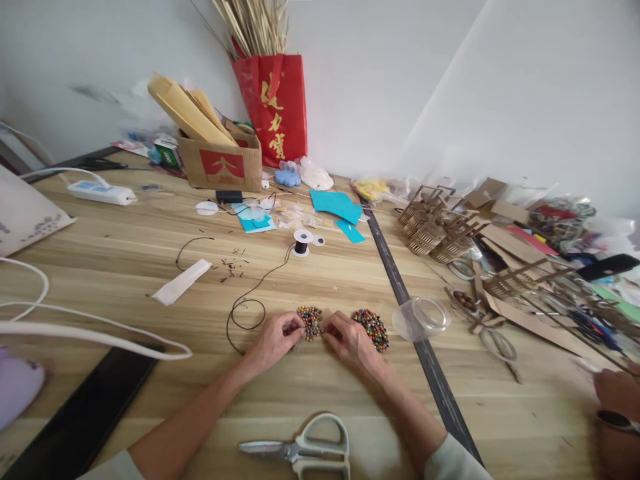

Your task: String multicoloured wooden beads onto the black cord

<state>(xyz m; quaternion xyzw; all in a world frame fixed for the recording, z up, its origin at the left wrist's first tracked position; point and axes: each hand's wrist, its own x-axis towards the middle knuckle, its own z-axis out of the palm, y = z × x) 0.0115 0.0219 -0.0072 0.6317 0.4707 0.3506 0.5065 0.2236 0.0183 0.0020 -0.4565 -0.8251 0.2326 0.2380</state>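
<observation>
My left hand point(278, 337) is closed in a pinch at the left edge of a small pile of colourful beads point(310, 321). What its fingertips hold is too small to make out. On the pile's right side my right hand point(349, 338) is also pinched, its fingertips near the beads and their contents hidden. A second, larger bead pile point(371, 329) lies just beyond my right hand. From a spool of black cord point(301, 244), a thin black cord point(254, 291) curves in a loop toward my left wrist, where it passes from sight.
White-handled scissors point(320, 445) lie between my forearms. A clear round container point(423, 319) stands right of the beads. Small woven baskets point(427, 223) and cardboard strips crowd the right side. Another person's hand point(617, 392) rests at the right edge. White cables point(100, 333) cross the left.
</observation>
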